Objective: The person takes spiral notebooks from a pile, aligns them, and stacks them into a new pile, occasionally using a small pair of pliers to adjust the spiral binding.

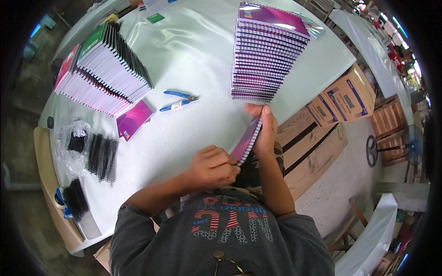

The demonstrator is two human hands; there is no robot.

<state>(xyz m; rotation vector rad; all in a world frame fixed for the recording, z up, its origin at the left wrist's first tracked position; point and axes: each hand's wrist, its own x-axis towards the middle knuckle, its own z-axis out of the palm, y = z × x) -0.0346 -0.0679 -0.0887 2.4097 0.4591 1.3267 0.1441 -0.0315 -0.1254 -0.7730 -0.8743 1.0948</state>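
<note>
A purple spiral notebook point(245, 141) is held over the near table edge, its coil-bound spine facing up. My left hand point(214, 164) has its fingers curled at the notebook's near end, by the end of the coil. My right hand point(267, 131) wraps the far end and the spine's right side. Beyond it rises a tall stack of purple spiral notebooks point(269, 55). Blue-handled cutting pliers point(178, 100) lie on the table, jaws pointing right. Left of them is a loose purple cover or booklet point(134, 119), near a large stack of green and red coil-bound books point(110, 69).
Black plastic coils point(102, 158) lie at left beside a clear plastic bag point(69, 142); more coils point(75, 198) sit nearer, by a blue tape dispenser point(60, 200). A green card point(155, 18) is at the back. Cardboard boxes point(347, 96) stand on wooden planks at right, near a fan point(412, 151).
</note>
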